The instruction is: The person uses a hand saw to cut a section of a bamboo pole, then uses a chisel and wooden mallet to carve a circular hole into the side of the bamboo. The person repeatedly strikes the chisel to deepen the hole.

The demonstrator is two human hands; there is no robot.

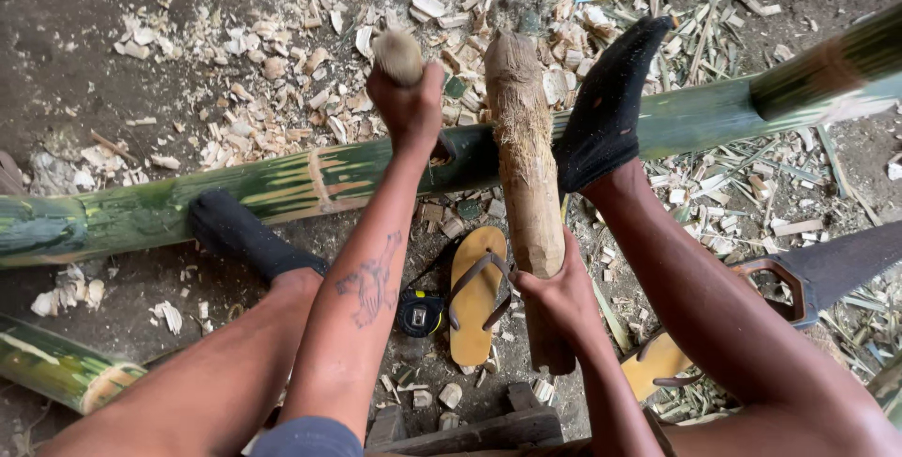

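The right hand (554, 293) grips a wooden club (526, 185); the left hand (406, 105) clenches a tool handle (398, 55) on the green bamboo pole (282, 185), pinned by both feet. A crooked blow may hit the left fingers.

Dirt floor (85, 25) — wood chips (272, 72); bamboo pole (282, 189); sandal (474, 293)
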